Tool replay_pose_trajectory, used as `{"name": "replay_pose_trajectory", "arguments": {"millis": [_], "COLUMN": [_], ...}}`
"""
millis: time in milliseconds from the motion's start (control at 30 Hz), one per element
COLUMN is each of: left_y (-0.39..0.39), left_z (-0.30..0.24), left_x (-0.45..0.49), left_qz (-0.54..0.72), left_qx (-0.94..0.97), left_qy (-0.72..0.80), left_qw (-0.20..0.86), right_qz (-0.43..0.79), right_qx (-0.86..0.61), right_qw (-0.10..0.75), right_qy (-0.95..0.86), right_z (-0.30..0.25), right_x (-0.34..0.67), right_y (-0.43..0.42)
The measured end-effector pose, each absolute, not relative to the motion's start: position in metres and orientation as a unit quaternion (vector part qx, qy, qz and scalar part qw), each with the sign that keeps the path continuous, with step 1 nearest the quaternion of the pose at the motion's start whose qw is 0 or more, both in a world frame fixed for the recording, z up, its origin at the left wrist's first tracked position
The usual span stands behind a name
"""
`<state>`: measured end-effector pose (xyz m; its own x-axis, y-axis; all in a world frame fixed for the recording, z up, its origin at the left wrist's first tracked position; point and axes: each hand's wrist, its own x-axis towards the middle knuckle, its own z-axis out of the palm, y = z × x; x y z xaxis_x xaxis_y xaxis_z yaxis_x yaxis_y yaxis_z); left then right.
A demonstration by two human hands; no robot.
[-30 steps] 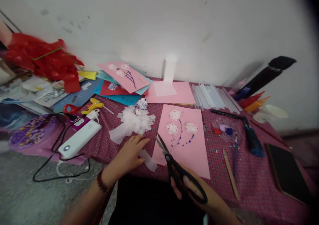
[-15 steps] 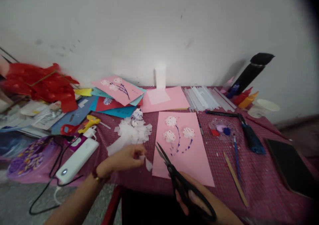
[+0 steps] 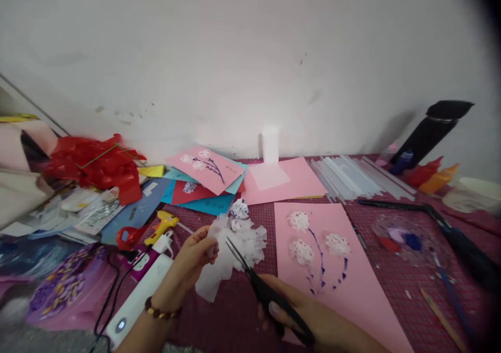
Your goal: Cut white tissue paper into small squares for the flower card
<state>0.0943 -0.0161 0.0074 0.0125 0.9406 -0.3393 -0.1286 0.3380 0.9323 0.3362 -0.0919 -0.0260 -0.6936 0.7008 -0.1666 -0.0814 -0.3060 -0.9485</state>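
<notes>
My left hand [image 3: 191, 262] is raised a little above the table and pinches a small piece of white tissue paper [image 3: 214, 232] between thumb and fingers. My right hand [image 3: 309, 319] grips black scissors [image 3: 258, 282], whose blades are parted and point up-left toward that piece. Just behind them lies a heap of white tissue scraps [image 3: 238, 243]. A pink card [image 3: 352, 285] with three white tissue flowers and purple painted stems lies to the right of my hands.
A yellow glue gun [image 3: 159, 227], white power bank [image 3: 136, 301] with black cable and red crepe paper [image 3: 97, 165] lie left. Coloured cards [image 3: 205, 186] are stacked at the back. Glue sticks [image 3: 352, 173], a paint palette [image 3: 403, 235], brushes and bottles sit right.
My left hand lifted the tissue piece off the table and up toward the scissors. The scissors swung left off the pink card. The view shifted, so everything sits lower and further right.
</notes>
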Motion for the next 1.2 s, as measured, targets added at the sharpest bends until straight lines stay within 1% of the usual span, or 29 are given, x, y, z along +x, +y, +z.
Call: {"name": "replay_pose_trajectory", "arguments": {"millis": [100,200,367,500,633,800,900,1067,1200], "left_y": [-0.020,-0.023,-0.023,-0.022,-0.017,-0.009,-0.005,-0.002,-0.004], "left_z": [0.008,0.007,0.005,0.000,-0.002,0.001,-0.001,-0.009,-0.012], "left_x": [0.087,0.085,0.084,0.077,0.071,0.069,0.068,0.068,0.070], "left_qz": [0.435,0.417,0.345,0.318,0.275,0.244,0.234,0.255,0.260], "left_qx": [0.365,0.377,0.400,0.401,0.418,0.431,0.428,0.399,0.382], "left_qy": [0.548,0.553,0.561,0.558,0.563,0.551,0.551,0.563,0.548], "left_qw": [0.614,0.615,0.638,0.653,0.658,0.671,0.677,0.678,0.697], "right_qz": [0.795,0.798,0.805,0.754,0.690,0.671,0.672,0.683,0.744], "right_qx": [-0.256,-0.251,-0.250,-0.290,-0.348,-0.375,-0.379,-0.382,-0.336], "right_qw": [0.284,0.288,0.288,0.316,0.322,0.329,0.329,0.332,0.346], "right_qy": [-0.472,-0.467,-0.454,-0.498,-0.547,-0.549,-0.545,-0.527,-0.463], "right_z": [-0.034,-0.033,-0.035,-0.036,-0.035,-0.031,-0.027,-0.029,-0.041], "right_x": [0.326,0.322,0.319,0.316,0.315,0.316,0.317,0.315,0.315], "right_y": [-0.084,-0.079,-0.078,-0.078,-0.077,-0.075,-0.073,-0.071,-0.070]}}
